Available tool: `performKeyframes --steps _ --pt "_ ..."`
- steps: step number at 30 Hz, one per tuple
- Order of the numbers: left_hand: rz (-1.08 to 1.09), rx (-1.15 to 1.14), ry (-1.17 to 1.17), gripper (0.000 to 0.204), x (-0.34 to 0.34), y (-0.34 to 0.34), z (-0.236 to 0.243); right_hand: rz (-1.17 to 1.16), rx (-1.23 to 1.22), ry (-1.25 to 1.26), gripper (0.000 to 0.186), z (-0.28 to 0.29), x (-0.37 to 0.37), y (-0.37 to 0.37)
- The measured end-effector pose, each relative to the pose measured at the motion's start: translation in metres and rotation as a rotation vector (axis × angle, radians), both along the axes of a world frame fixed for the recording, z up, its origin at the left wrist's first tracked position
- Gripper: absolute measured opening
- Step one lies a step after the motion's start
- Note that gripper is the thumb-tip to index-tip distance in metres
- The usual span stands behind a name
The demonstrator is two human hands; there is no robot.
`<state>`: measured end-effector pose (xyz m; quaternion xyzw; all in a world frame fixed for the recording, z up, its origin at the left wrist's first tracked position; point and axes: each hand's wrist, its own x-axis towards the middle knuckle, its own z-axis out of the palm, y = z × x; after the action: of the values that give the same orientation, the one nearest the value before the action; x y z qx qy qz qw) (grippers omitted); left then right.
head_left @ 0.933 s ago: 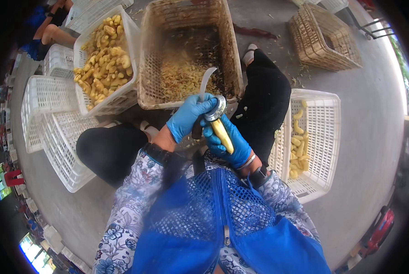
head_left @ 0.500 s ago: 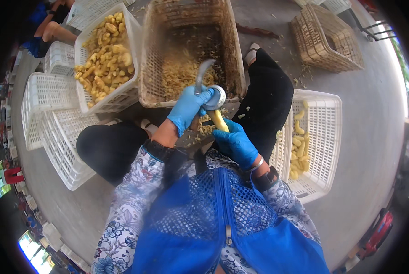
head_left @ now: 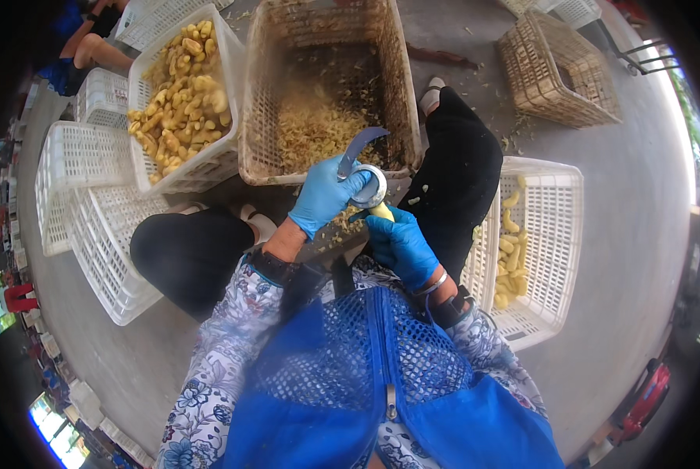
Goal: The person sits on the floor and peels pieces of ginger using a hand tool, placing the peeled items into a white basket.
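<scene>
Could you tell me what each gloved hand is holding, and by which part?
Left hand: curved-bladed peeling tool, gripped at its round base. Right hand: yellow peeled piece, held by its lower end.

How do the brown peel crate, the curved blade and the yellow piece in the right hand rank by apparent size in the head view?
1. Brown peel crate, by far the largest.
2. Curved blade.
3. Yellow piece, mostly hidden by the right hand, so its full size is unsure.

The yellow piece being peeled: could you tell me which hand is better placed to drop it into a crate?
Probably the right hand: it grips the yellow piece, beside the white crate of peeled pieces. The left hand holds the curved peeler.
</scene>
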<state>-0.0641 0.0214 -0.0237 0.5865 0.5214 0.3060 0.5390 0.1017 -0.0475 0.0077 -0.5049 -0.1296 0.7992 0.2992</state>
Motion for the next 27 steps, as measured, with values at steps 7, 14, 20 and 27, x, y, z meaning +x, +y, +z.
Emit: performKeyframes --steps 7,14,20,27 --pt "0.262 -0.121 0.183 0.029 -0.055 0.020 -0.020 0.018 -0.025 0.029 0.018 0.018 0.008 -0.007" --pt "-0.054 0.244 0.219 0.025 0.002 -0.002 0.016 0.034 0.066 -0.101 0.020 0.008 0.004 -0.008" --pt "0.282 -0.107 -0.053 0.034 -0.034 0.027 0.013 0.032 0.066 -0.106 0.021 0.017 0.006 -0.013" --pt "0.137 -0.017 0.139 0.037 -0.011 0.018 -0.008 0.011 0.006 0.039 0.020 0.010 0.007 -0.014"
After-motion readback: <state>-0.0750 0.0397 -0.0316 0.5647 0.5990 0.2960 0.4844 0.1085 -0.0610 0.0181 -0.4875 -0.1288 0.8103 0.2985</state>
